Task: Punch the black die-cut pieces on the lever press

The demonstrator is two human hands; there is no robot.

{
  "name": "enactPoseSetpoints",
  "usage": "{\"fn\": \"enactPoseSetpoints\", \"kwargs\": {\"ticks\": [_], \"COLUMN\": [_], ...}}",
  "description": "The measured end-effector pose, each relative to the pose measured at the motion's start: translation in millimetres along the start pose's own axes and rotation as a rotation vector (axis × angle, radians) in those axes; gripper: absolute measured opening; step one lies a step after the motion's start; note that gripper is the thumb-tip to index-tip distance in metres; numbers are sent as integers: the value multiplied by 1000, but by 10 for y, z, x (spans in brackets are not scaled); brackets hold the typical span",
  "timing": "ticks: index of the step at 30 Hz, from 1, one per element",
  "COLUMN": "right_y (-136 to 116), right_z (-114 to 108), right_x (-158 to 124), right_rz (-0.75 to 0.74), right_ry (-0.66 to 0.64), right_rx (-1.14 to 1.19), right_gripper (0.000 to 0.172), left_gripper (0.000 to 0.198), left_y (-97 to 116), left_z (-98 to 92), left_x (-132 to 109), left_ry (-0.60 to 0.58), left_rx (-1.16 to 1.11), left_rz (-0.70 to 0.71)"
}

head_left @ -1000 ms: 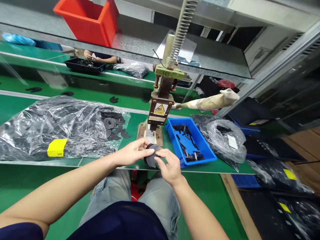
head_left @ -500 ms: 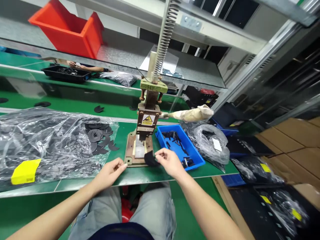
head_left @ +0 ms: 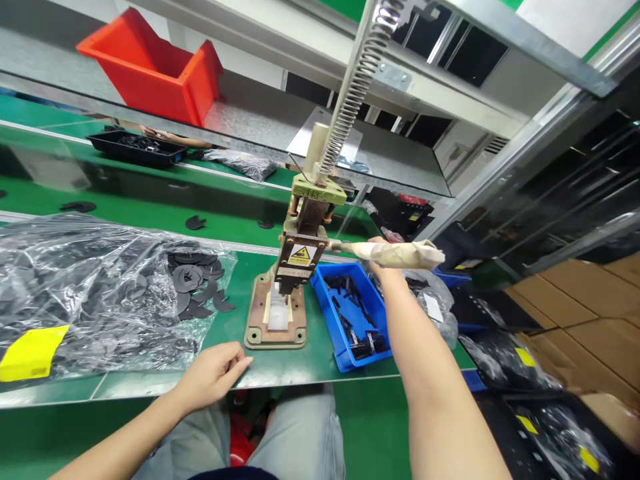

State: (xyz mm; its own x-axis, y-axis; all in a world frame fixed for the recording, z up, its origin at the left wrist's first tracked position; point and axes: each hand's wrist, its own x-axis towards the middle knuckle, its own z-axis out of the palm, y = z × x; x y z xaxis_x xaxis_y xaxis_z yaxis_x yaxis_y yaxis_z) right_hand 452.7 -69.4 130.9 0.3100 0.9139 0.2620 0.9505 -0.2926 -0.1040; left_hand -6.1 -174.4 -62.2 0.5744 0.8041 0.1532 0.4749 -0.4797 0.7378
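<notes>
My left hand (head_left: 217,373) rests at the front edge of the green table, its fingers curled in and the thumb lying along them, with nothing seen in it. Just beyond it stands a small hand press (head_left: 299,257) with a warning label and a pale block on its base (head_left: 253,317). My right arm reaches over the blue bin (head_left: 345,357). Behind the press's cloth-wrapped lever (head_left: 400,255) is my right hand (head_left: 383,252), its fingers hidden by the lever. Whether it touches the lever or holds anything cannot be made out.
At left lies a clear plastic bag (head_left: 100,293) of black rounded flat pieces (head_left: 187,279). Several similar pieces (head_left: 195,222) lie on the green surface behind. A red bin (head_left: 165,80) stands on the shelf above. Across the line, another person's hand (head_left: 155,133) is near a black tray (head_left: 133,157).
My right hand has moved from the press base up and away behind the lever; the black piece it held is out of sight. My left hand has curled up and shifted slightly left, off the base.
</notes>
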Motion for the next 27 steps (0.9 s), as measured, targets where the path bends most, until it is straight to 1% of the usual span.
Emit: {"fn": "enactPoseSetpoints", "kwargs": {"ticks": [2,4,5,6,7,8,9,10,12,14,17,20,24,27], "right_y": [90,161,186,203,210,207,195,175,120,65,31,74,202,280], "right_z": [126,261,330,397,462,525,584,639,731,795,829,798,686,569], "right_x": [-202,-487,-650,-818,-982,-1134,-1268,-1379,-1522,-1575,-1559,-1523,-1519,-1566], "right_rz": [-11,-51,-77,-103,-123,-136,-143,-144,-142,-140,-129,-96,-35,8], "right_ry": [-111,-270,-357,-444,-522,-585,-633,-665,-696,-697,-658,-590,-447,-282], "right_rx": [-10,-9,-7,-6,-11,-20,-34,-48,-65,-59,-18,52,218,416], "right_gripper": [43,39,41,47,57,66,70,67,54,44,43,42,34,26], "left_gripper": [37,38,39,40,40,40,40,39,38,37,35,36,37,37], "left_y": [3,8,11,14,15,16,16,16,13,14,31,58,61,48], "left_z": [-2,0,2,5,8,12,16,21,30,36,36,30,21,-9], "left_x": [3,5,6,5,4,1,-2,-7,-16,-25,-36,-42,-39,-24], "left_ry": [-6,-14,-19,-24,-30,-37,-44,-51,-63,-69,-59,-41,-26,3], "left_rx": [-6,-7,-2,5,13,21,31,41,66,93,115,117,70,7], "left_rz": [0,1,3,7,12,19,26,33,47,59,71,73,23,-25]}}
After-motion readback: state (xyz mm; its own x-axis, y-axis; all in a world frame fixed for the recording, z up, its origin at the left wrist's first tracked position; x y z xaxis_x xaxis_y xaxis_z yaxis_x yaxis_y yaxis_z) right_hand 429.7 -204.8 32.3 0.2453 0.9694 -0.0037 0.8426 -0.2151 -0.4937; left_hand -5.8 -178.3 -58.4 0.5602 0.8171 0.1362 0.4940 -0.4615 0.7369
